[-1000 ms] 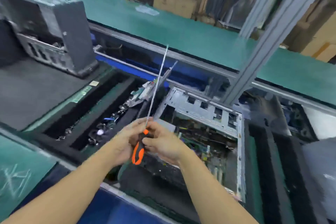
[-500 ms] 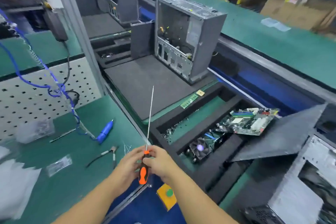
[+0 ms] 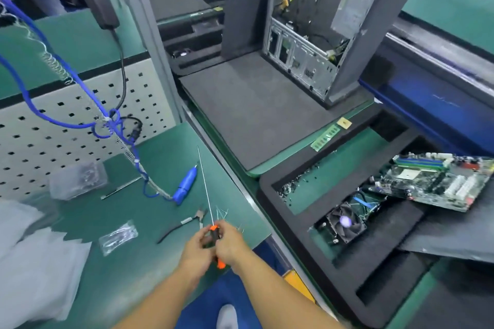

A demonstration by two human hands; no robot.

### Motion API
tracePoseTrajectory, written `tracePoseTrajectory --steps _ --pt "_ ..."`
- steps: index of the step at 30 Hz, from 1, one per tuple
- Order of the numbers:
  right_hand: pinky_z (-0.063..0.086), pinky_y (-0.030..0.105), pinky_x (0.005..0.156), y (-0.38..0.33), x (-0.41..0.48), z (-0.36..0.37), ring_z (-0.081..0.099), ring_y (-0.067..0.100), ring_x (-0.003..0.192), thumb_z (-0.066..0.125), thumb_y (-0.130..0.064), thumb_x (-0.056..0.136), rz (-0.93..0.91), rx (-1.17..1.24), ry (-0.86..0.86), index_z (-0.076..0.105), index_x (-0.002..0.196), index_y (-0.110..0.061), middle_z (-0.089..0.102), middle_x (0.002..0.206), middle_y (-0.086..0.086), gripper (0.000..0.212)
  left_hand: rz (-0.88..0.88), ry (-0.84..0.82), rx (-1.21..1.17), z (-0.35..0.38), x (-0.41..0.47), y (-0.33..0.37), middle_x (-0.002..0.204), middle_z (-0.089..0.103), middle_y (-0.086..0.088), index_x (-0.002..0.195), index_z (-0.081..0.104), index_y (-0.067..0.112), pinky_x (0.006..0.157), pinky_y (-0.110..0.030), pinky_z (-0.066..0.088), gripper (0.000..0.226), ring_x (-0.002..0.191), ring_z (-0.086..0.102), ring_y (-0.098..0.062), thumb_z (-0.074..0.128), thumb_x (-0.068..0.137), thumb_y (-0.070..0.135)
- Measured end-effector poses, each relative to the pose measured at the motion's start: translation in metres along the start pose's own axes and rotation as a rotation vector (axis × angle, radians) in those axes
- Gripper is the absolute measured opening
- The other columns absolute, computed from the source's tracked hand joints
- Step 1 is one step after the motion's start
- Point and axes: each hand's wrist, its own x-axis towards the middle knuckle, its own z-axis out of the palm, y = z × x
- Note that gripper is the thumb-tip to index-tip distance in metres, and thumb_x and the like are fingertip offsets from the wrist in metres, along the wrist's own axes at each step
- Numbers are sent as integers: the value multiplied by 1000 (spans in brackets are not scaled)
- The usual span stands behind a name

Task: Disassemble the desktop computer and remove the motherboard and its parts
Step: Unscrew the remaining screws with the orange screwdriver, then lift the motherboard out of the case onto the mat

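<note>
Both hands hold a long screwdriver (image 3: 205, 187) with an orange and black handle, its thin shaft pointing up and away. My left hand (image 3: 196, 250) and my right hand (image 3: 231, 247) grip the handle together above the green bench edge. A removed motherboard (image 3: 433, 184) lies tilted on the black foam tray (image 3: 270, 179) at the right. A black cooler fan (image 3: 344, 222) sits in a tray slot below it. An open grey computer case (image 3: 336, 27) stands upright on a dark foam mat (image 3: 254, 109) behind.
On the green bench lie pliers (image 3: 184, 223), a blue powered driver (image 3: 185, 184) on a blue cable, a small bag of screws (image 3: 117, 236) and a clear plastic box (image 3: 77, 180). A memory stick (image 3: 325, 137) lies beside the mat. A perforated panel (image 3: 32, 147) stands left.
The view has swung left from the open case on its side to the bench and the upright case. Both hands stayed on the screwdriver handle, carried along toward the bench.
</note>
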Motion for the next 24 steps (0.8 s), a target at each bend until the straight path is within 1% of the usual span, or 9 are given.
tracePoseTrajectory --steps 1,3,6,8,11,14,15,19,24 --pt "50 18 74 1 1 2 58 20 99 33 7 96 4 -32 -30 49 137 -14 62 128 14 49 -1 14 35 1 5 -3 105 74 -5 127 59 15 65 -36 54 57 85 69 -25 51 84 -23" --pt "47 28 65 5 3 7 58 23 94 30 10 87 15 -95 -69 52 130 -19 64 122 10 56 5 52 118 0 14 -9 102 75 1 124 60 22 68 -35 54 56 84 68 -21 49 87 -18" --pt "41 29 61 7 5 7 57 21 87 30 7 80 2 -123 -84 58 121 -19 67 114 11 57 10 121 238 -3 23 -12 111 73 0 123 65 22 92 -33 50 48 101 66 -20 55 88 -8" --pt "43 29 66 4 3 2 56 21 90 33 5 82 -1 -129 -99 57 124 -18 65 116 13 53 1 168 308 -1 27 -10 108 74 -2 113 68 24 95 -36 51 41 102 67 -23 55 86 -4" --pt "47 22 77 0 -4 -10 58 20 105 42 -3 91 -19 -188 -106 47 139 -20 61 129 10 51 19 264 349 3 29 1 103 73 -6 103 67 20 87 -36 52 30 95 67 -27 54 86 -2" --pt "44 16 78 -1 -16 -22 58 15 108 43 -7 94 -57 -164 -66 50 137 -17 61 131 5 44 82 249 308 9 27 15 98 70 -7 100 66 13 79 -39 51 20 89 67 -32 52 92 1" --pt "44 17 76 -3 -23 -27 60 15 102 42 -6 95 -66 -130 -37 53 132 -15 63 128 4 40 105 227 273 13 25 22 96 70 -7 97 65 13 74 -37 50 19 85 67 -32 51 93 1" --pt "38 14 43 -16 -60 -63 54 10 61 32 1 90 -84 7 90 59 100 -13 67 90 2 33 209 170 155 48 6 55 87 69 -5 89 66 16 56 -28 46 26 67 62 -21 47 91 -2" --pt "36 13 49 -16 -116 -125 47 1 55 35 4 78 -196 -107 289 52 72 -18 60 68 -4 28 344 -10 76 140 -40 90 76 65 1 76 69 24 45 -26 36 35 57 52 -16 46 84 -1"
